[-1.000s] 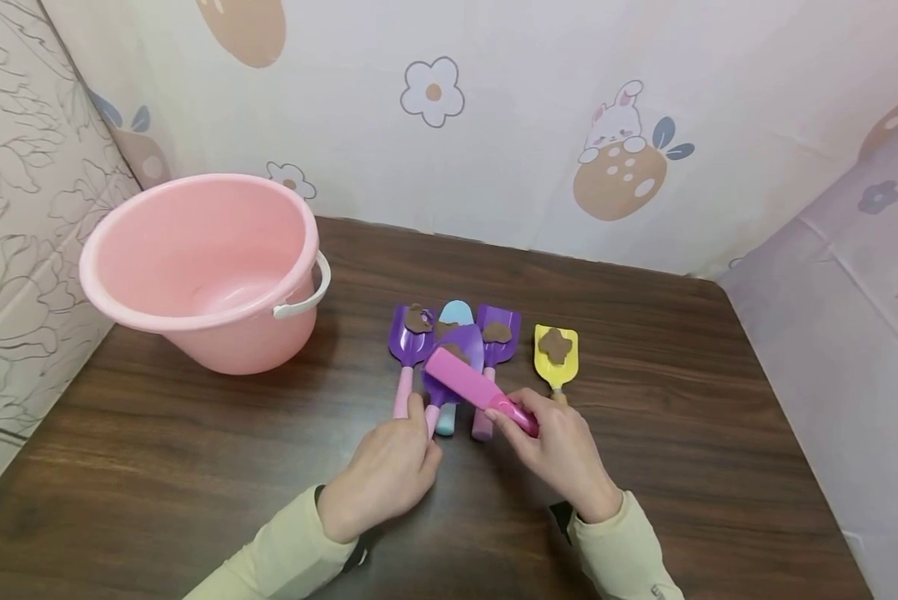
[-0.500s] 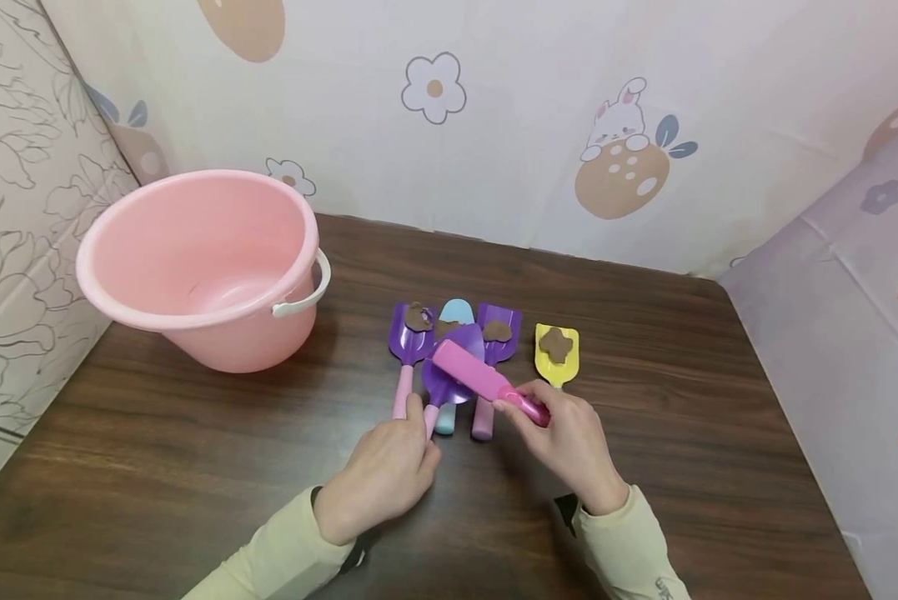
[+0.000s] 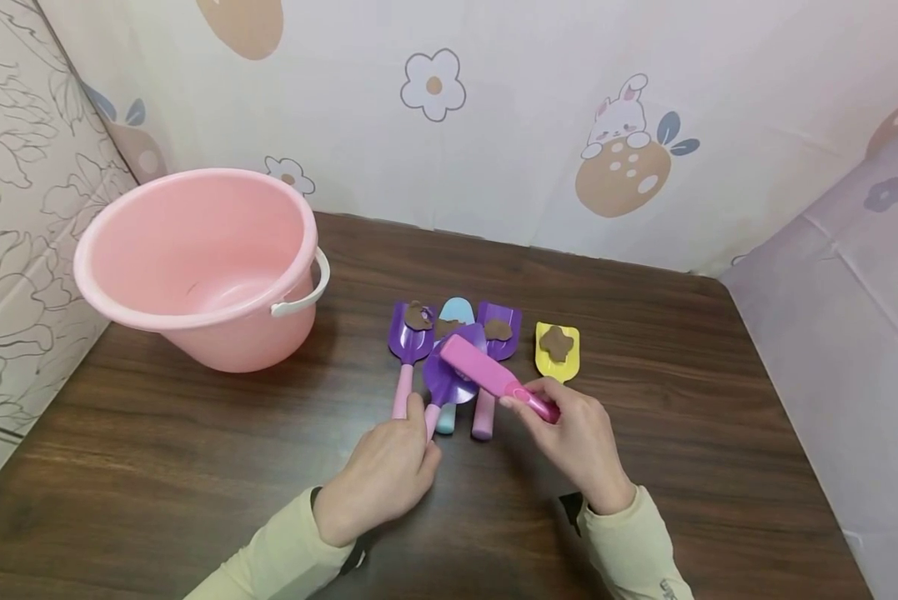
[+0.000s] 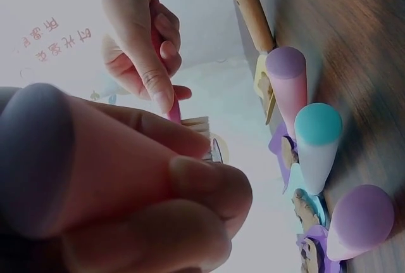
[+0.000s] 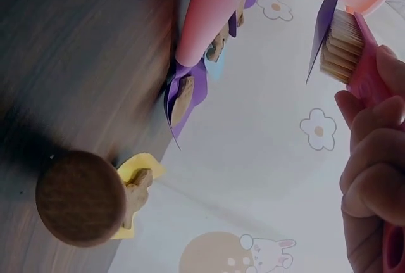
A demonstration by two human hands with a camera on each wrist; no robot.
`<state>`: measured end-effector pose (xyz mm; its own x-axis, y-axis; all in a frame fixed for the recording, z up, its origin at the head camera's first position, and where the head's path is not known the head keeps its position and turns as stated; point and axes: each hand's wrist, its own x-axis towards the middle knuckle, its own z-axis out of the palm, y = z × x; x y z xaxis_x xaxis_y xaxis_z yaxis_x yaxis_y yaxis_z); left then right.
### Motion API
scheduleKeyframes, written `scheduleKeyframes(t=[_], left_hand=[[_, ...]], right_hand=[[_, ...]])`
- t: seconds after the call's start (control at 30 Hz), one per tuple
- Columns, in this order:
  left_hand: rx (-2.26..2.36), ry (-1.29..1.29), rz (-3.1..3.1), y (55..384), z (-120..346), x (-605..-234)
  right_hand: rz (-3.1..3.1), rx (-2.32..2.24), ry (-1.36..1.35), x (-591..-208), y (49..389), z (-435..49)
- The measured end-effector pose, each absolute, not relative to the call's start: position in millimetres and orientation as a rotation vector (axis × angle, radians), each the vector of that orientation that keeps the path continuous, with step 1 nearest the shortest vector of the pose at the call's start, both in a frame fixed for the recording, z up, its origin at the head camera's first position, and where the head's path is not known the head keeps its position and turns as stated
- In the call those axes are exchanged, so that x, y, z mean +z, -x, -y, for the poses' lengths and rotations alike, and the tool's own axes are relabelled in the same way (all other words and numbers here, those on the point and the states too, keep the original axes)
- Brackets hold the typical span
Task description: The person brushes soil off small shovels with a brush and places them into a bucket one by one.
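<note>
My left hand (image 3: 384, 467) grips the pink handle (image 4: 114, 165) of a purple toy shovel (image 3: 435, 379), its blade raised over the other shovels. In my right hand (image 3: 579, 442) is a pink brush (image 3: 486, 367), pinched by its handle and slanting across that blade. The right wrist view shows its pale bristles (image 5: 342, 45) against the purple blade. Under and around lie a purple shovel (image 3: 399, 346), a light blue shovel (image 3: 458, 311) and another purple shovel (image 3: 504, 350), each bearing a brown lump. The brush hides part of the held blade.
Right of the group, a yellow shovel (image 3: 542, 362) carries a brown flower-shaped piece (image 3: 557, 343). A large pink bucket (image 3: 276, 342) with a white handle (image 3: 321, 287) stands at the left. Behind the dark wooden table (image 3: 644, 333) hangs a patterned cloth (image 3: 509, 125).
My right hand has drawn the brush a little right across the held blade, uncovering more of its left side. The left hand and its shovel have hardly moved.
</note>
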<state>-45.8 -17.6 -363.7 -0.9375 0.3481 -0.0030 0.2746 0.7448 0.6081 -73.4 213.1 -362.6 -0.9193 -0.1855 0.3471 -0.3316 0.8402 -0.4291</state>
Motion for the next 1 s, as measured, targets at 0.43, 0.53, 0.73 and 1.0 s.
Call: scheduleKeyframes(t=[0.43, 0.53, 0.73, 1.0], left_hand=[[0.947, -0.442, -2.798, 43.9, 18.8, -362.9], [0.946, -0.443, -2.830, 42.9, 20.0, -362.3], [0.948, -0.436, -2.836, 43.3, 19.2, -362.1], [0.949, -0.451, -2.860, 43.6, 17.1, -362.4]], right_hand=[[2.612, 0.605, -0.277, -361.9, 76.9, -236.1], [2.606, 0.596, -0.180, -362.9, 77.4, -245.6], [2.603, 0.630, -0.139, -361.6, 73.3, -246.6], [2.520, 0.791, -0.429, -364.4, 60.0, -221.6]])
